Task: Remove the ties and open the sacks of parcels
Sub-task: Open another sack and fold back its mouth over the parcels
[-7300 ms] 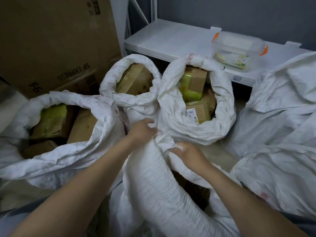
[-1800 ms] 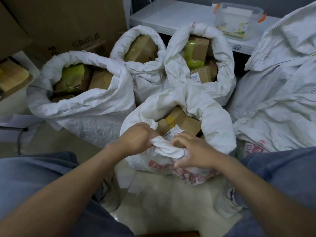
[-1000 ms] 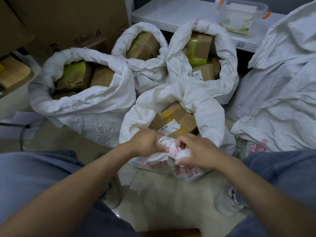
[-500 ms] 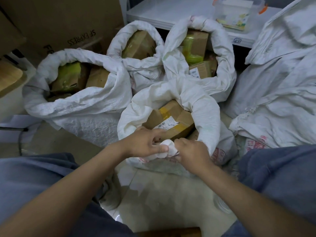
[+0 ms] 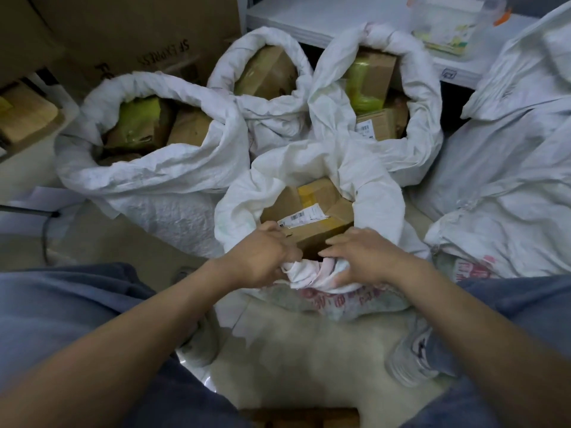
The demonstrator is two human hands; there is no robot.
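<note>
Left grip: clenched on the near edge of the front sack, the fingers curled round a twisted bunch of its white cloth.
Right grip: just beside the left one, grasping the same bunch; the fingers reach forward over the cloth, which is gathered under the palm.
Front sack: stands on the floor between the person's knees, mouth open, its rim rolled down into a thick ring; red print shows on the cloth below the hands.
Inside it: a brown box with yellow tape and a white barcode label, lying just beyond the fingertips.
Left sack: open, rim rolled down, touching the front sack; it holds brown boxes and one wrapped in green.
Middle sack: open, behind the front one, with a brown box showing.
Right rear sack: open, pressed against the middle sack; it holds a box with green tape and a labelled one below it.
Far right: a pile of white sacks, their mouths not visible.
Behind: a white shelf carrying a clear plastic tub with orange clips; a large cardboard carton stands at the upper left.
Below: blue trouser legs on both sides and a grey shoe near the right knee.
</note>
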